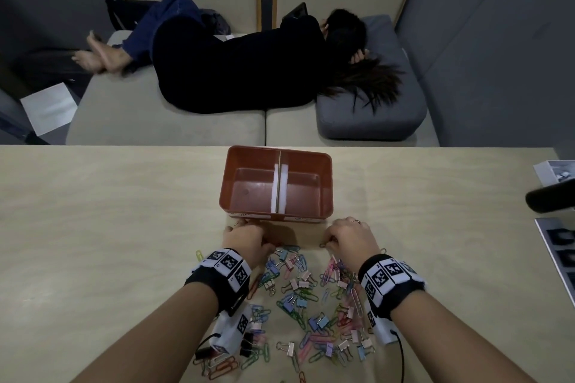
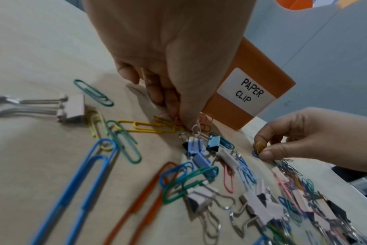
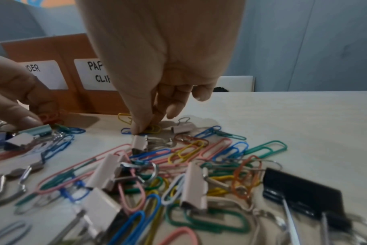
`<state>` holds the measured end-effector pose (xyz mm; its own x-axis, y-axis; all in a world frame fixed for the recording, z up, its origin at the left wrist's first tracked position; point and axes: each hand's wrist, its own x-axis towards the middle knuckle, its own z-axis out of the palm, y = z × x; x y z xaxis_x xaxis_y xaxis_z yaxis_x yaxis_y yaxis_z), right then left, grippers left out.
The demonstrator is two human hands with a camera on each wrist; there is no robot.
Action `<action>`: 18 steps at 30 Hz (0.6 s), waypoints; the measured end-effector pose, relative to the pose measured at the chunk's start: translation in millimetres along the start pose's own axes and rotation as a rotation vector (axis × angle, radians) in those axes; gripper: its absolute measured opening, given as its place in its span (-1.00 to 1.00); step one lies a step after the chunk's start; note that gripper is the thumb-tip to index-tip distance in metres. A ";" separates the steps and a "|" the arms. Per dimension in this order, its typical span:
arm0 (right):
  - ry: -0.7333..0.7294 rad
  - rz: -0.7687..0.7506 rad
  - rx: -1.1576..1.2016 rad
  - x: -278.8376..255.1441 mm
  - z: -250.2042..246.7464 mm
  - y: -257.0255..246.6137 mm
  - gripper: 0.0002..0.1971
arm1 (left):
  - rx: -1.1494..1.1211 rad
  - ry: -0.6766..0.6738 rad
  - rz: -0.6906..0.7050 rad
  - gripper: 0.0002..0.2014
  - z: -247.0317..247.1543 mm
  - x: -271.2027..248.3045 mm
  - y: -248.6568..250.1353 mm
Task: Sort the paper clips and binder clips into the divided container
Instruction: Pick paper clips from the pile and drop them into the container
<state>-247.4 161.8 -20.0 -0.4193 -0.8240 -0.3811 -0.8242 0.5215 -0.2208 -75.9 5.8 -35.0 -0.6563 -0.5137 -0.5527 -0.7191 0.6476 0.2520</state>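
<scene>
With both your hands down at the far edge of the clip pile, left hand [image 1: 245, 239] pinching red paper clips [image 2: 174, 120] and right hand [image 1: 350, 235] pinching a yellow one [image 3: 152, 129], the empty container [image 1: 323, 183] sits just beyond your knuckles, its divider running away from you.

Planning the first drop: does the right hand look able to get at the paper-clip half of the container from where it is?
Probably yes: the right hand sits just before the open container, nothing between.
</scene>
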 end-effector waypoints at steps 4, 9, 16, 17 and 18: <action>-0.002 0.022 0.061 -2.8 3.4 -0.1 -0.81 | 0.023 -0.002 0.027 -0.73 -0.1 -3.8 -0.6; -0.012 0.044 0.135 -7.7 6.6 2.2 -0.84 | -0.105 0.061 0.013 -0.76 -3.8 -13.9 -13.7; 0.035 -0.021 0.198 -6.8 7.9 -17.5 -0.87 | -0.257 0.092 -0.042 -0.88 -9.0 -31.2 -52.9; 0.040 -0.024 0.218 -5.6 7.7 -22.8 -0.87 | -0.270 0.096 -0.045 -0.86 -7.9 -33.0 -55.5; 0.042 -0.028 0.236 -4.3 7.7 -28.0 -0.88 | -0.279 0.100 -0.051 -0.85 -7.5 -35.0 -56.0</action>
<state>-219.6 152.5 -19.1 -0.4172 -0.8447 -0.3354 -0.7261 0.5317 -0.4359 -14.4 -16.8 -23.9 -0.6270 -0.6030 -0.4931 -0.7776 0.4469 0.4423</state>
